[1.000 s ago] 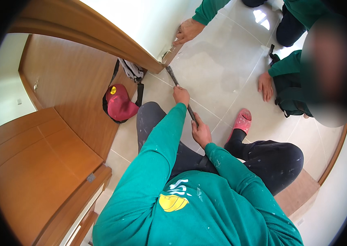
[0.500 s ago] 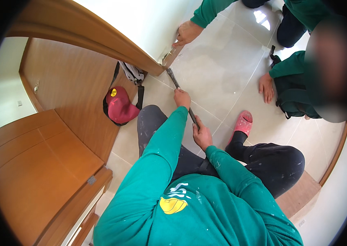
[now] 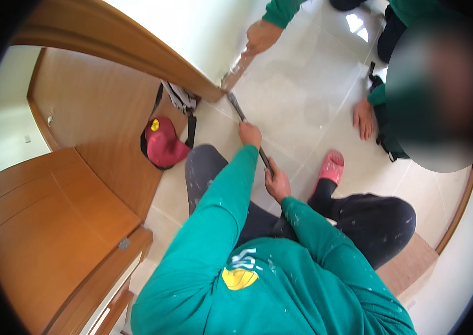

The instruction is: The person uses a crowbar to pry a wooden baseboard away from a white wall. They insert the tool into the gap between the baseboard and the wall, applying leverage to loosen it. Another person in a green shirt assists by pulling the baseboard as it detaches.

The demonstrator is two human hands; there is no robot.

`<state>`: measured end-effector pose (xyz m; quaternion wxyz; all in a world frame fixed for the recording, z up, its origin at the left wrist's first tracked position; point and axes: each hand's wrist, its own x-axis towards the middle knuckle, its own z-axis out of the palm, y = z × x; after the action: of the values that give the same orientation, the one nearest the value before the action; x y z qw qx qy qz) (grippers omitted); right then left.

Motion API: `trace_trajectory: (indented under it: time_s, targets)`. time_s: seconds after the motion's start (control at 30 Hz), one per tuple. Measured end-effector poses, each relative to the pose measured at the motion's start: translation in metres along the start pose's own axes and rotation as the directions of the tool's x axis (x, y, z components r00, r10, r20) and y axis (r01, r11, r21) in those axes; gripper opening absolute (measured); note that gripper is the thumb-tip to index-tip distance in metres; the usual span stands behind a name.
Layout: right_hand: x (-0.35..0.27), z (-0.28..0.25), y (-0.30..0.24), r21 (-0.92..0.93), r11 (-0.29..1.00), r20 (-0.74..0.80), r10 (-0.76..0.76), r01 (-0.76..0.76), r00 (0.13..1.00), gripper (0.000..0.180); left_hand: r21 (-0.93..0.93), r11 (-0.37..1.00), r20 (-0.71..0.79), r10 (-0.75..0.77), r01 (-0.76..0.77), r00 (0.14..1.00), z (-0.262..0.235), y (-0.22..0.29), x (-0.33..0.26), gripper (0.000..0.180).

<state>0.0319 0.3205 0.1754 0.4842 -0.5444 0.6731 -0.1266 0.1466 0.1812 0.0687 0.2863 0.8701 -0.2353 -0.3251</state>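
Left hand is clenched around the upper part of a long dark metal bar, while the right hand grips the same bar lower down, fingers wrapped shut over it. Both green-sleeved arms reach forward and down, the left nearly straight, the right bent at the elbow over the person's dark-trousered knees. The bar slants across the pale tiled floor, its far tip set against the bottom corner of the wooden door frame, where a co-worker's hand holds a flat strip down to the same corner. This looks like the prying or levering step at the base of the frame; the next move likely calls for steady pressure along the bar without letting the tip slip. A red cap lies by the frame's edge.
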Motion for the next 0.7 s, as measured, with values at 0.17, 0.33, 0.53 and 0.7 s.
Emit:
trace_trajectory:
  time_s: [0.17,0.33,0.53,0.7]
  targets:
    - [-0.012,-0.012,-0.02,-0.065,0.997,0.023,0.037,-0.036,0.999,0.05,-0.131,0.98,0.077,-0.142,0.151,0.987,0.009,-0.003,0.015,0.041]
    - [-0.027,-0.041,-0.06,-0.107,0.987,0.067,0.124,-0.117,0.99,0.049,-0.12,0.969,0.126,-0.2,0.215,0.972,0.004,-0.007,0.006,0.043]
    - [-0.008,-0.02,-0.073,-0.024,0.999,0.022,0.03,-0.03,0.999,0.05,-0.053,0.988,0.156,-0.135,0.145,0.978,-0.018,0.01,0.026,0.043]
    - [-0.006,0.018,-0.056,0.123,0.992,-0.054,-0.029,0.035,0.998,0.051,0.057,0.997,0.085,0.055,-0.06,0.995,-0.029,0.005,0.033,0.041]
